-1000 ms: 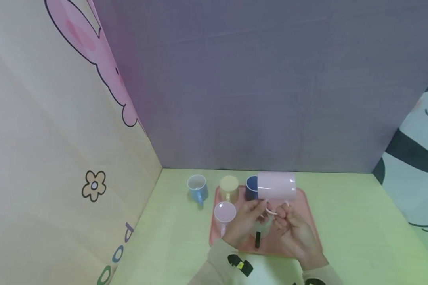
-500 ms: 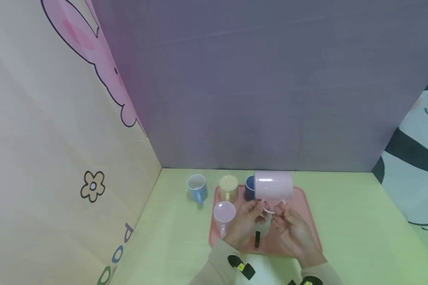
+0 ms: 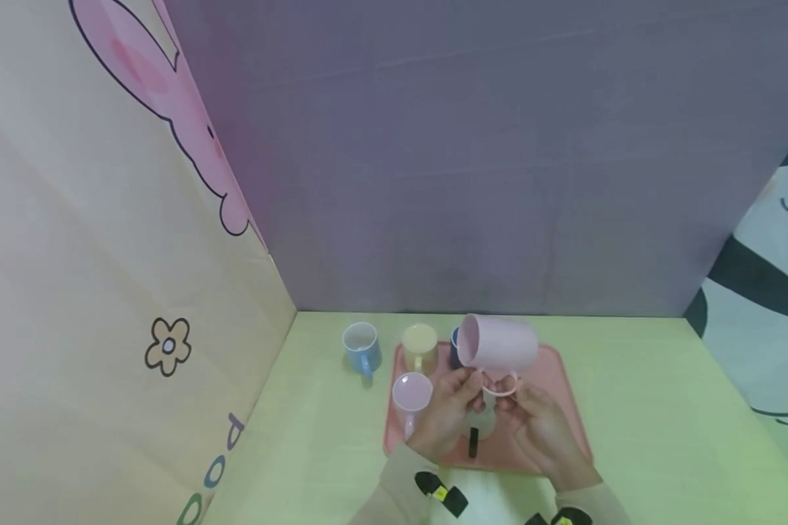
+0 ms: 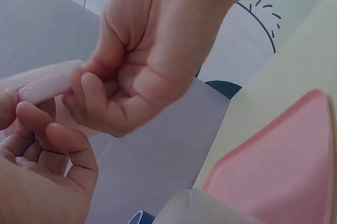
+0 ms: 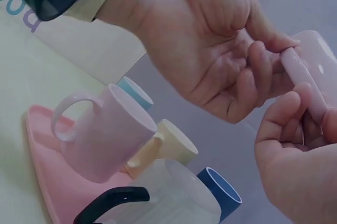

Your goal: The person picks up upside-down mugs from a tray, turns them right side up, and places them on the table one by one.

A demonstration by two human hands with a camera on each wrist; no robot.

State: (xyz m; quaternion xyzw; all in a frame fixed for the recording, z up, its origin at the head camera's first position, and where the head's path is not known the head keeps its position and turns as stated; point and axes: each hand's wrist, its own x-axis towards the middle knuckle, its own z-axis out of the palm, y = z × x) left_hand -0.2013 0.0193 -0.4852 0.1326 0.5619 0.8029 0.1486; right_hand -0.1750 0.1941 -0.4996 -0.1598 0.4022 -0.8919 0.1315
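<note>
A pale pink mug (image 3: pixel 502 344) is held on its side above the tray, its mouth towards the left and its handle (image 3: pixel 500 394) on the near side. My left hand (image 3: pixel 445 410) pinches one end of that handle with thumb and fingers. At the other end, my right hand (image 3: pixel 548 432) pinches it too. In the right wrist view, fingertips of both hands meet along the handle. Beneath the hands stands a translucent mug (image 5: pixel 168 197) with a black handle. The held mug partly hides a navy mug (image 3: pixel 456 351) behind it.
A pink tray (image 3: pixel 568 397) lies on the pale green table (image 3: pixel 663 423). On it, to the left, stand a second pink mug (image 3: pixel 412 394) and a yellow mug (image 3: pixel 420 344). A light blue mug (image 3: pixel 362 347) stands off the tray. A grey wall (image 3: pixel 473 182) rises behind.
The held mug has turned so that its mouth now shows at the left, and it has shifted slightly left. Both hands keep their pinch on the handle.
</note>
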